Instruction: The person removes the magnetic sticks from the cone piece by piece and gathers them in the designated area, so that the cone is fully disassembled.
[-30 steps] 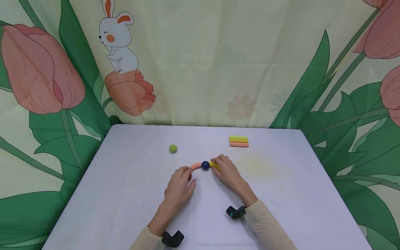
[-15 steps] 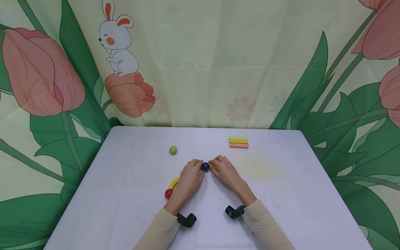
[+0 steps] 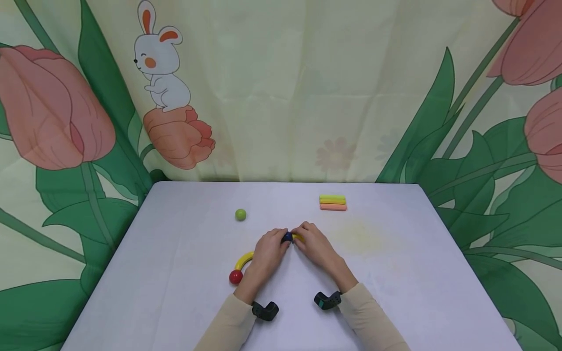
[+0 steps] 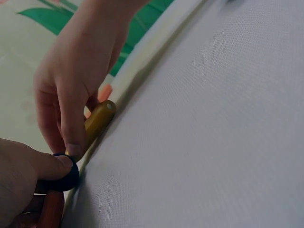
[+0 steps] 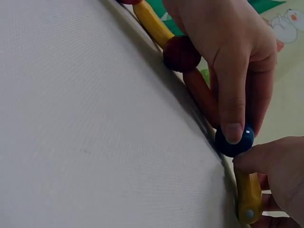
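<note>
In the head view my left hand (image 3: 267,253) pinches a dark blue ball (image 5: 225,146) between thumb and fingers. My right hand (image 3: 319,247) grips a short curved yellow rod (image 5: 248,192), whose end meets the blue ball. Behind the left hand, an orange-pink rod (image 5: 199,94) runs from the blue ball to a dark red ball (image 5: 182,53), mostly covered in the head view. From there a curved yellow rod (image 3: 242,260) leads to another red ball (image 3: 235,277) beside my left wrist. Together these pieces form a bent chain on the white table.
A green ball (image 3: 240,214) lies farther back, left of the hands. Toward the back right, yellow rods (image 3: 332,199) and a salmon rod (image 3: 333,207) lie side by side. The white table (image 3: 417,273) ends at a printed curtain (image 3: 281,97).
My left hand has moved right, from the salmon rod and red ball to the blue ball, uncovering the yellow rod and outer red ball. The right hand stays at its yellow rod.
</note>
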Tool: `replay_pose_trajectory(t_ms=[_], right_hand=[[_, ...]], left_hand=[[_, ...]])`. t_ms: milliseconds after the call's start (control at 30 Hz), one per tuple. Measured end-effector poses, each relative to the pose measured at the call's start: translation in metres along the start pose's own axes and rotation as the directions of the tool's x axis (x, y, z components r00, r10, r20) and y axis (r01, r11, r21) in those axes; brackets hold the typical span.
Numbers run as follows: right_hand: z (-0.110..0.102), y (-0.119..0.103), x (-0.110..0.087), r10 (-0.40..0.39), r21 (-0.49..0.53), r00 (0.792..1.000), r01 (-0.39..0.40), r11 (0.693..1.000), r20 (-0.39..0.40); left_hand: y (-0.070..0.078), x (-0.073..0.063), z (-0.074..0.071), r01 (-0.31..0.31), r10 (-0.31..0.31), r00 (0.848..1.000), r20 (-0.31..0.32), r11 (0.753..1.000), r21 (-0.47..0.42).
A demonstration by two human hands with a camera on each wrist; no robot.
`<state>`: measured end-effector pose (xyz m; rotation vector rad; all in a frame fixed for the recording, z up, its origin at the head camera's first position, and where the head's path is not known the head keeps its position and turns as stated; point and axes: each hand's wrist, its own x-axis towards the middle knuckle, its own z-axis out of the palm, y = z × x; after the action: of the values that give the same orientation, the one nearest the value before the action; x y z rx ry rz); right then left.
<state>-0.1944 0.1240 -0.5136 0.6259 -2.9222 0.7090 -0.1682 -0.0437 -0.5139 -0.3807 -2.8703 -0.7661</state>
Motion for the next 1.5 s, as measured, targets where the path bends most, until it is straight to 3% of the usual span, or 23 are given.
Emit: replay_pose_trajectory(t_ms=[367,1033,1500], right_hand=[[0.001,-0.002,-0.003,0.019,-0.025,0.999,-0.020,0.999,-0.036],[-0.011,0.008,-0.016,0.153,-0.031,0.988,-0.154,0.988,-0.035],[-0.026,0.038,-0.006,0.273,-0.005,0.954,-0.276,0.961,-0.125]], left_hand=[[0.002,-0.001,0.000,-0.008,0.008,1.000,-0.013,1.000,0.005],[0.001,0.001,0.001,0.012,-0.012,1.000,0.006,1.000,0.000],[0.000,0.000,-0.001,-0.002,0.002,1.000,0.009,1.000,-0.023]])
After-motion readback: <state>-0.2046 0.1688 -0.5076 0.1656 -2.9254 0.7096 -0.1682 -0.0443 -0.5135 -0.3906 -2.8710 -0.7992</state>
